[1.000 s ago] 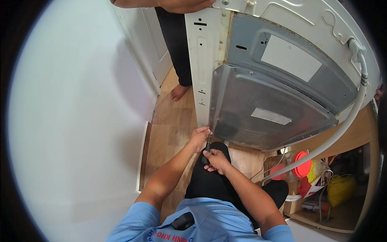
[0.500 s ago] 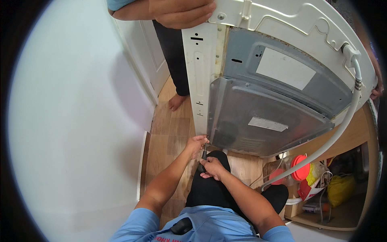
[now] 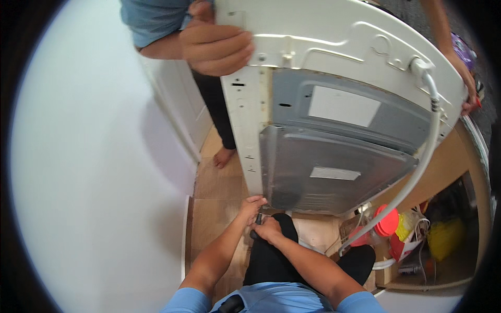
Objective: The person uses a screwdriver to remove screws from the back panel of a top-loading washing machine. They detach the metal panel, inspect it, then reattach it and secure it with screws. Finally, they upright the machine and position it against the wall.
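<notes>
A large white washing machine (image 3: 250, 125) with a grey metal back panel (image 3: 313, 188) leans over in front of me. My right hand (image 3: 267, 229) is closed around the black handle of a screwdriver (image 3: 257, 221), just below the machine's lower left corner. The screwdriver's tip is too small to make out. At that corner is my left hand (image 3: 253, 207), its fingers drawn together by the bottom edge. What they pinch, if anything, is hidden. Another person's hand (image 3: 216, 47) grips the top left edge of the machine, and a second hand (image 3: 469, 101) rests at its right edge.
A white hose (image 3: 422, 172) arcs from the machine's top right down toward the floor. An open wooden cabinet (image 3: 454, 203) at the right holds a yellow bag (image 3: 445, 239) and a red-lidded jar (image 3: 387, 221). A white wall (image 3: 99, 156) rises at the left; a person's bare foot (image 3: 223, 156) stands beyond.
The machine and both my hands sit lower in the picture, and more of its top shows. My hands stay at the lower corner, the right one keeping hold of the screwdriver.
</notes>
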The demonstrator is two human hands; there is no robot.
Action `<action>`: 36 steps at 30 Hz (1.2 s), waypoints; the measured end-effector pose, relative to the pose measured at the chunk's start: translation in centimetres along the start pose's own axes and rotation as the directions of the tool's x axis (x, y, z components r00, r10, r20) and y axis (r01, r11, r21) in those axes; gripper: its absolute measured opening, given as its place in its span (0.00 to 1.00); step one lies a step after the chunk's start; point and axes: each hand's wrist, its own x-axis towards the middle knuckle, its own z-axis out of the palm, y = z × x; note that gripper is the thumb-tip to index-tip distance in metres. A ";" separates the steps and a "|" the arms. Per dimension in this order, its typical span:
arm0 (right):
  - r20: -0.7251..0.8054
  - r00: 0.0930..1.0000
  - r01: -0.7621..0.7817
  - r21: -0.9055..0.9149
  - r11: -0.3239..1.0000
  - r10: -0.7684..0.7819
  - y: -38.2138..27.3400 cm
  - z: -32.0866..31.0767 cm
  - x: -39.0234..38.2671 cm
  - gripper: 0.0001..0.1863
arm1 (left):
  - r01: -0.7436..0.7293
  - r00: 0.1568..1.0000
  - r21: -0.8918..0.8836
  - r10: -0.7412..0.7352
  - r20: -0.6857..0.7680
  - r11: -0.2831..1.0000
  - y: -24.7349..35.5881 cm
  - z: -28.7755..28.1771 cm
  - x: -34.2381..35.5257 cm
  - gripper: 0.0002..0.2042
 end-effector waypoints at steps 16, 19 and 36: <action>0.435 0.896 -0.100 0.389 0.916 -0.087 1.5 -1.3 1.4 0.20 | 0.174 0.985 0.040 -0.174 -0.002 0.984 1.6 -0.1 0.2 0.11; 0.471 0.879 -0.188 0.493 0.849 -0.079 2.0 -2.7 2.1 0.13 | 0.185 0.981 -0.052 -0.181 0.070 0.981 2.3 0.5 0.1 0.10; 0.429 0.895 -0.173 0.580 0.796 -0.118 3.8 -0.8 4.2 0.16 | 0.245 0.956 -0.011 -0.240 0.171 0.969 4.1 0.8 -0.4 0.10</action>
